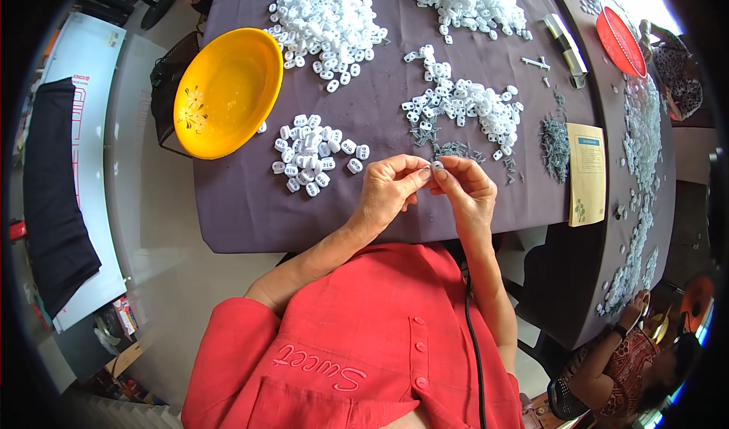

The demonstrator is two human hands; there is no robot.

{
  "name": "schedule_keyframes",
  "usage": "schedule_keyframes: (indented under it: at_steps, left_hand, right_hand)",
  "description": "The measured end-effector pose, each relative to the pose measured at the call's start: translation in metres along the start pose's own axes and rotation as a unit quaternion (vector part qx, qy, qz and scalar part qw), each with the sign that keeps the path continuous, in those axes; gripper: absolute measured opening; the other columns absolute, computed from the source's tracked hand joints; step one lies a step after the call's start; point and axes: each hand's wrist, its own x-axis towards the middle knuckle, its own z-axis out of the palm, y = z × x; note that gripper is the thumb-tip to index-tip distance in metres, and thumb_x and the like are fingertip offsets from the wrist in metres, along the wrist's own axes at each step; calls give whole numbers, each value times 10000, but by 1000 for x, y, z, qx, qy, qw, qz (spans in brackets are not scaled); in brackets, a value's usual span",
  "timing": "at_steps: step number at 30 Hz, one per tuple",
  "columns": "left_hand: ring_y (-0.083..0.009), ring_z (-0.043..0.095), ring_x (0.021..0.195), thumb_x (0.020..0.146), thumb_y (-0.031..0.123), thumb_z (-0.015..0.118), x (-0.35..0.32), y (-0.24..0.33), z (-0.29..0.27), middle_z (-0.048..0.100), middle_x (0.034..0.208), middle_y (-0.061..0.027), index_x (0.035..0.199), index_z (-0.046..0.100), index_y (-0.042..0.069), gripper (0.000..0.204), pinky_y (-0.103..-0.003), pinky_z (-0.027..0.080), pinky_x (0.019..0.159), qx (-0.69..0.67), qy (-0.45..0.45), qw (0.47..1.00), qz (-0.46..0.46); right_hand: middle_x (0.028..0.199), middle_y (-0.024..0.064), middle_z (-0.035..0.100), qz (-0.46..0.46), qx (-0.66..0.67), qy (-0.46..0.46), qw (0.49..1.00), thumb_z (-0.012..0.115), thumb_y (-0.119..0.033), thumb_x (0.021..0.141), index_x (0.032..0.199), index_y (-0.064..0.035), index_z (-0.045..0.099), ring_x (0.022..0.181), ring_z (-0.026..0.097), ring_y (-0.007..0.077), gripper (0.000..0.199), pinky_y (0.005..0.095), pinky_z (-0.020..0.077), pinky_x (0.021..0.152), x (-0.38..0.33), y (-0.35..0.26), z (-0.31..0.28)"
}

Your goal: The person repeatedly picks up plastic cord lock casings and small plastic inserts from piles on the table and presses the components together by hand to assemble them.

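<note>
Above the near edge of the table, my left hand (392,192) and my right hand (469,193) meet with fingertips pinched together. Between them is a small white oval plastic piece (437,166), partly covered by the fingers. Just beyond lie small grey screw-like pins (453,149) and a heap of white pieces with holes (480,108). A pile of white two-holed oval pieces (305,158) sits to the left of my left hand. Farther back are two larger heaps, one at the left (326,26) and one at the right (463,4).
A yellow basin (235,87) stands at the table's left edge. On the right are a tan booklet (587,178), a pile of grey pins (555,149) and a red basket (619,43). A co-worker's hand (635,310) works by a long heap of white pieces (642,171).
</note>
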Motion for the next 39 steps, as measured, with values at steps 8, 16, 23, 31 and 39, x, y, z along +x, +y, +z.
schedule_keyframes:
  at_steps: [8, 16, 23, 31, 39]
  left_hand:
    - [-41, 512, 512, 837, 83, 587, 6, -6, -4, 645, 747, -44, 918, 641, -3, 131, -176, 414, 428, -29, -16, 999, 25]
    - [-107, 614, 624, 830, 74, 591, 7, -1, -4, 653, 776, -81, 910, 635, -11, 124, -205, 502, 530, -25, -24, 999, 5]
    - [-134, 630, 686, 812, 86, 614, 13, -6, -3, 657, 805, -74, 895, 639, 2, 120, -223, 516, 577, -91, -10, 995, -47]
    - [-139, 622, 771, 822, 95, 595, 11, -9, 2, 646, 851, -57, 911, 634, 13, 126, -267, 527, 648, -137, -16, 984, -109]
    - [-111, 606, 730, 835, 120, 600, 12, -10, 7, 635, 809, -58, 878, 627, -11, 140, -256, 531, 634, -86, -58, 994, -29]
  right_hand:
    - [786, 45, 638, -12, -44, 14, 999, 623, -5, 794, 933, 14, 617, 674, 583, 78, 140, 201, 485, 604, 1, 8, -1]
    - [786, 36, 636, -39, -85, 8, 996, 608, 24, 794, 928, 12, 627, 684, 581, 77, 136, 202, 485, 617, 2, 14, -5]
    - [827, 48, 623, -131, -183, -2, 974, 642, 20, 746, 959, 3, 607, 692, 592, 101, 216, 219, 472, 615, 1, 12, -3]
    - [849, 95, 595, -257, -369, -17, 893, 625, 63, 668, 956, -9, 579, 736, 605, 197, 301, 277, 485, 649, 4, 4, -7]
    - [843, 103, 586, -286, -369, -58, 883, 612, 49, 654, 930, -19, 576, 737, 589, 247, 287, 311, 477, 639, 5, -3, -13]
